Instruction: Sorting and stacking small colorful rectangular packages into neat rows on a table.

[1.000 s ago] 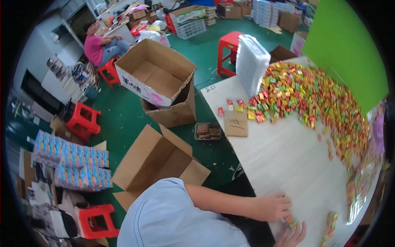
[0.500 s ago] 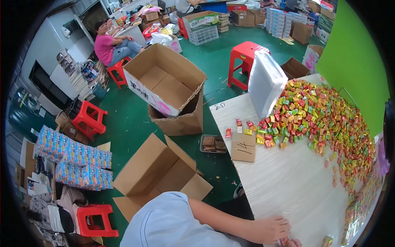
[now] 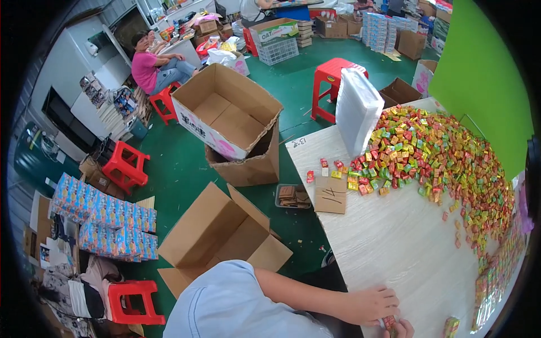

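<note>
Evidently light, the small red pack [image 3: 389, 322] lies on the pale table [image 3: 400, 248], between the two hands. The left hand [image 3: 373, 305] reaches over its far end, fingers close to it or touching; whether they clamp it, I cannot tell. The right hand [image 3: 403, 328] has its fingers against the pack's right side, but the lower edge cuts it off, so how firmly it grips is unclear too. Its wrapping looks glossy, so I judge it fairly firm yet slippery, and easily dented by a hard pinch; the long sides should offer the best hold. Farther right lies a similar wrapped stick [image 3: 451, 327], then film-covered packs [image 3: 489, 298], and beyond them the loose heap of bright wrapped pieces [image 3: 428, 143] beside a green panel [image 3: 484, 84].
</note>
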`<action>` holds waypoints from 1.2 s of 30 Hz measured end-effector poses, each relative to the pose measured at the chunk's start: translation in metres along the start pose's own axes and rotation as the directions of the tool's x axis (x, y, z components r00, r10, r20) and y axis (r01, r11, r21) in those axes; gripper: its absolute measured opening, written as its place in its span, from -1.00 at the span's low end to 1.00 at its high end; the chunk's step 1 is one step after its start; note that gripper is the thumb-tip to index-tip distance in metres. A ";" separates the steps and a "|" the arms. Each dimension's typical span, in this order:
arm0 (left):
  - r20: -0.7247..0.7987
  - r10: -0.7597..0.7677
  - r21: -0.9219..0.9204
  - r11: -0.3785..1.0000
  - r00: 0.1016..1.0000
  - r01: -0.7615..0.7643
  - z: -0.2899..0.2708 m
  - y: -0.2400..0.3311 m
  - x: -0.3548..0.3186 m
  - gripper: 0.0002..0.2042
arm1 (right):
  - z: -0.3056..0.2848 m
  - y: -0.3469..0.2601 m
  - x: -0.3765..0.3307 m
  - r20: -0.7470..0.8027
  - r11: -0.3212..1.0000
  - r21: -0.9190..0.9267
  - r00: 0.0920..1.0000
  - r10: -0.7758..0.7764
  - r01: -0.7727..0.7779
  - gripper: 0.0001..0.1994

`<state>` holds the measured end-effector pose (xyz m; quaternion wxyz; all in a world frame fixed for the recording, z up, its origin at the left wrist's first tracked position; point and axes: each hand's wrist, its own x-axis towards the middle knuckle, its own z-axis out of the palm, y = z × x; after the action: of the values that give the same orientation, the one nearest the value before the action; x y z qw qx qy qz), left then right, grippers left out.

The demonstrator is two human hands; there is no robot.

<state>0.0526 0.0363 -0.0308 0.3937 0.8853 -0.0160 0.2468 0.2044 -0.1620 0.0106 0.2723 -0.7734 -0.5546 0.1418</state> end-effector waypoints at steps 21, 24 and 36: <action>0.204 -0.084 -0.038 0.995 0.975 0.094 -0.022 0.008 0.007 -0.45 | -0.008 -0.018 -0.010 -0.004 0.931 -0.267 0.966 -0.258 0.248 -0.70; 0.177 -0.065 -0.034 0.997 0.982 0.072 -0.020 0.006 0.006 -0.46 | -0.006 -0.017 -0.008 -0.008 0.930 -0.267 0.964 -0.265 0.253 -0.71; 0.188 -0.077 -0.022 0.996 0.979 0.083 -0.023 0.010 0.007 -0.50 | -0.005 -0.010 -0.011 -0.016 0.924 -0.241 0.951 -0.309 0.296 -0.65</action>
<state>0.0467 0.0467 -0.0075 0.4131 0.8986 -0.0208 0.1465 0.1951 -0.1711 0.0192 0.2119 -0.7089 -0.6726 0.0101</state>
